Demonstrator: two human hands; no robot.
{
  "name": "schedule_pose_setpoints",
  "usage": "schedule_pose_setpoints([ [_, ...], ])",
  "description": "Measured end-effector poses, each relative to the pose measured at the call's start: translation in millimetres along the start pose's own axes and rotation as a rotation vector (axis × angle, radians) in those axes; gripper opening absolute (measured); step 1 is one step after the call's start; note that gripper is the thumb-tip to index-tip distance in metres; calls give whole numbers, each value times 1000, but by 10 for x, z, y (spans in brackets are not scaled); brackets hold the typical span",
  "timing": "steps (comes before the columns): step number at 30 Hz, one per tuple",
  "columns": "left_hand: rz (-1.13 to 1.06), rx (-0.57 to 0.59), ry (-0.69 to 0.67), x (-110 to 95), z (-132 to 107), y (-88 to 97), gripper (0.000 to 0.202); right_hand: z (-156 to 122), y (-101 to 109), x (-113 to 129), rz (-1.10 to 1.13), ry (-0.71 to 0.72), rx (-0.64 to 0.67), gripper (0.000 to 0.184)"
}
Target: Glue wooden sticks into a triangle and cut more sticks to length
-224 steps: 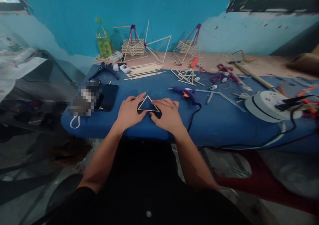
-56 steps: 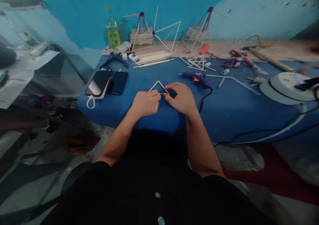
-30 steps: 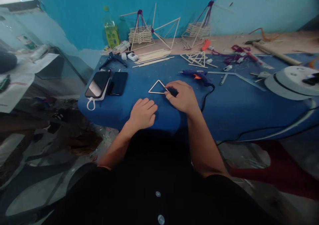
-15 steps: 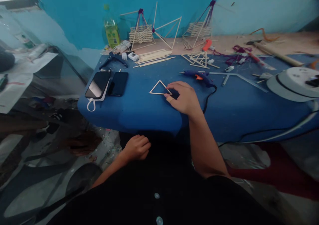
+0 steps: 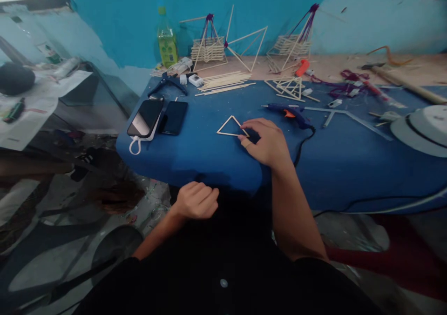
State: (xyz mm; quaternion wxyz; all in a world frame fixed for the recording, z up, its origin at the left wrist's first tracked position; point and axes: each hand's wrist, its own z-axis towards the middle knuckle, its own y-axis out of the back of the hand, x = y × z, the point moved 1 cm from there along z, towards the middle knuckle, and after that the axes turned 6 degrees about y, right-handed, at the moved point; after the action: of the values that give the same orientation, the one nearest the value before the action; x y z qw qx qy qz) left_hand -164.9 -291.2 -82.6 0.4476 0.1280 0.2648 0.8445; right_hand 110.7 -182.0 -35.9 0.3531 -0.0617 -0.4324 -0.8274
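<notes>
Pinch update: my right hand (image 5: 265, 143) clamps the stick triangle (image 5: 232, 134) at its 3 o'clock corner, mid-table (image 5: 209, 157); left hand (image 5: 197, 199) curled empty at 6. Any sideways nudge could pop soft glue joints.

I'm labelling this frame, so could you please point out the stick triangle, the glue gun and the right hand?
stick triangle (image 5: 232, 134), head view, on its near stick.
glue gun (image 5: 292, 111), head view, on its blue body.
right hand (image 5: 268, 144), head view, on its back.
</notes>
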Motion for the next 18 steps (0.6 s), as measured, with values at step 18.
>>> schedule_pose_setpoints([
  [18, 611, 665, 1171, 1685, 1506, 615, 79, 2, 8, 12, 22, -34, -1, 27],
])
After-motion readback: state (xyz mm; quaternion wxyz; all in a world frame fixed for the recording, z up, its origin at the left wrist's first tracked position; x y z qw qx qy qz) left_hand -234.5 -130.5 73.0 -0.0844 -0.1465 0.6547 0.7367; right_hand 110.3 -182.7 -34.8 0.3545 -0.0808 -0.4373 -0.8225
